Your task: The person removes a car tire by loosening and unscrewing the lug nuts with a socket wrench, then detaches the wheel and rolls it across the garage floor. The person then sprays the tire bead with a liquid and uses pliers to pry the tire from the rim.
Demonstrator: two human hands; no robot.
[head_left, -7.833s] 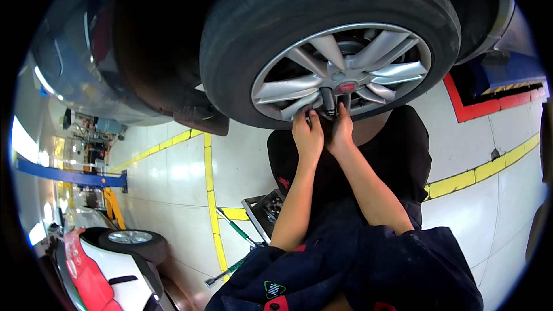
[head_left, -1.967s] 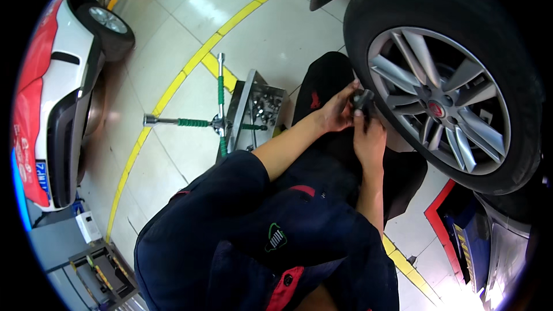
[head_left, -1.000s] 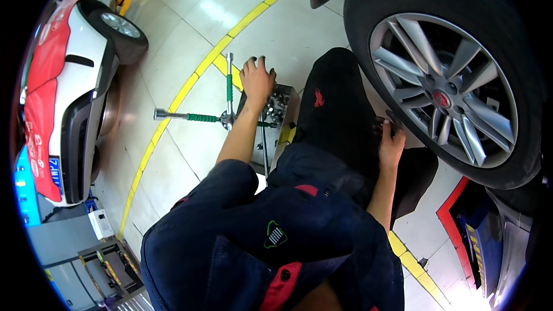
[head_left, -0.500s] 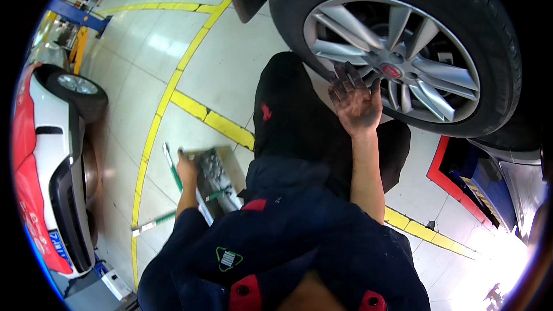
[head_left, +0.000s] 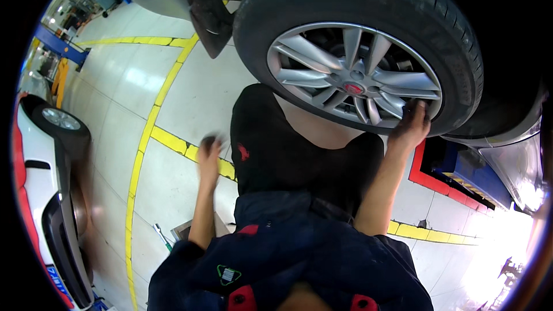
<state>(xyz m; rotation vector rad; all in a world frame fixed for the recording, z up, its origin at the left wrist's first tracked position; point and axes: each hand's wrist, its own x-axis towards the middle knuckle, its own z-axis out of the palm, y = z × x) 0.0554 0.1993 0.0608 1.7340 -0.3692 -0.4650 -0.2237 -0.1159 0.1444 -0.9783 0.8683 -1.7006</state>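
Note:
In front of me is a car wheel [head_left: 354, 72], a black tyre on a silver multi-spoke rim with a red centre cap. At the lower right of that rim, my right hand [head_left: 410, 122] is closed, its fingers curled about the spoke end by the tyre. My left hand [head_left: 209, 152] hangs over the floor just left of my knee, apart from the wheel. Motion smears its fingers, so I cannot make out whether it holds anything. Partly behind my left forearm lies an open tray [head_left: 183, 230], with a green-handled metal tool [head_left: 163, 237] beside it.
My dark-trousered knees [head_left: 259, 138] are bent below the tyre. A white and red car [head_left: 43, 178] stands at the left. Blue lift equipment [head_left: 478, 170] with a red floor border [head_left: 440, 189] is at the right. Yellow lines [head_left: 140, 155] mark the tiled floor.
My left hand has come up from the tray and tool toward my knee. My right hand went from open before the hub to the rim's lower right. The view has shifted.

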